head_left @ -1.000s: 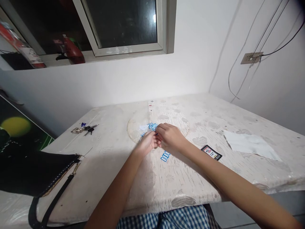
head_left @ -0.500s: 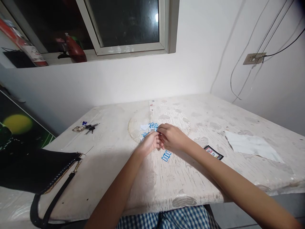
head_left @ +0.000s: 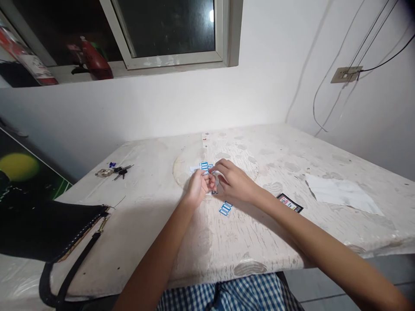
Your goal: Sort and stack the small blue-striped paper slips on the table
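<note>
My left hand (head_left: 198,189) is closed, pinching a small pale slip printed with blue rectangles (head_left: 204,166) between thumb and fingers. My right hand (head_left: 234,179) meets it from the right. Its bent fingertips are at the slip's right edge, and whether they grip the same slip or a smaller bit is too small to tell. More blue-marked pieces lie around and below the hands, partly hidden by them. Nearer me, a separate piece with blue outlines (head_left: 226,208) lies flat on the table.
The table (head_left: 194,263) has a pale patterned plastic cover. Right of my hands lie a black-edged printed packet (head_left: 289,202) and a white cloth or paper sheet (head_left: 343,194). Keys (head_left: 121,171) and a black bag (head_left: 52,229) with a strap are at the left.
The blue-marked slip has come into clearer view above my left thumb. My right fingers have spread a little and lifted from the left palm. The view has shifted slightly.
</note>
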The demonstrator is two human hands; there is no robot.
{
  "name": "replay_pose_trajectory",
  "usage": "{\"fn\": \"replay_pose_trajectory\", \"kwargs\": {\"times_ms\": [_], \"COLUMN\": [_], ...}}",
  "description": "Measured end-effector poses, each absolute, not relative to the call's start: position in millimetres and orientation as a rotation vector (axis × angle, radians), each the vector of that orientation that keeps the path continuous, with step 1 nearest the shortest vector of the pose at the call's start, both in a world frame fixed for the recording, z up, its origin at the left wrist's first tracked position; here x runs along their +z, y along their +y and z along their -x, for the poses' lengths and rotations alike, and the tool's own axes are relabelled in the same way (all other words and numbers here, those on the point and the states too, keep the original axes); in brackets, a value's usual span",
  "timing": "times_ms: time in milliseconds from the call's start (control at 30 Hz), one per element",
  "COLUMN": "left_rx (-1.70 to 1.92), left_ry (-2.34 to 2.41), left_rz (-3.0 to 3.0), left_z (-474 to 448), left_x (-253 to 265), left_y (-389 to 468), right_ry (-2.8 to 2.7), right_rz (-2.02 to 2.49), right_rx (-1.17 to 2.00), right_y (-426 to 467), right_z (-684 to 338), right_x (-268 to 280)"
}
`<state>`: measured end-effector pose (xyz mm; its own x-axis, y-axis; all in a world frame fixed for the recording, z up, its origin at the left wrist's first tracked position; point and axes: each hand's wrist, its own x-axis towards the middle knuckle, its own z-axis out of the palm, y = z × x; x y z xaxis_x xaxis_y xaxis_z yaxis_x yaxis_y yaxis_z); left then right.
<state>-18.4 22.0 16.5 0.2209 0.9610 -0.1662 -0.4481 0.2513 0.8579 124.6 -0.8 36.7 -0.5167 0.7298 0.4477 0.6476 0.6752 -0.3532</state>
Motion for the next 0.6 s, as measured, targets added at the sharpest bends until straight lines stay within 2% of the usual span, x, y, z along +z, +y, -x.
{"fn": "replay_pose_trajectory", "kwargs": {"times_ms": [100, 333, 600], "left_rx": [1.184, 1.265, 1.276], "left_ry": [0.887, 0.885, 0.904], "left_rz": [-0.718, -0.718, -0.692], "left_z": [19.0, 20.6, 20.7], "left_x": [18.2, 19.6, 19.6], "left_y": [21.9, 23.9, 24.8], "right_ry": [-2.524, -2.807, -2.956], "right_rz": [1.13, 1.22, 1.268], "right_rx": [0.358, 0.499, 0.298], "right_y": [-12.6, -28.6, -30.4], "right_z": [-134.0, -135.2, -122.0], "right_x": [47.9, 53.2, 43.0]}}
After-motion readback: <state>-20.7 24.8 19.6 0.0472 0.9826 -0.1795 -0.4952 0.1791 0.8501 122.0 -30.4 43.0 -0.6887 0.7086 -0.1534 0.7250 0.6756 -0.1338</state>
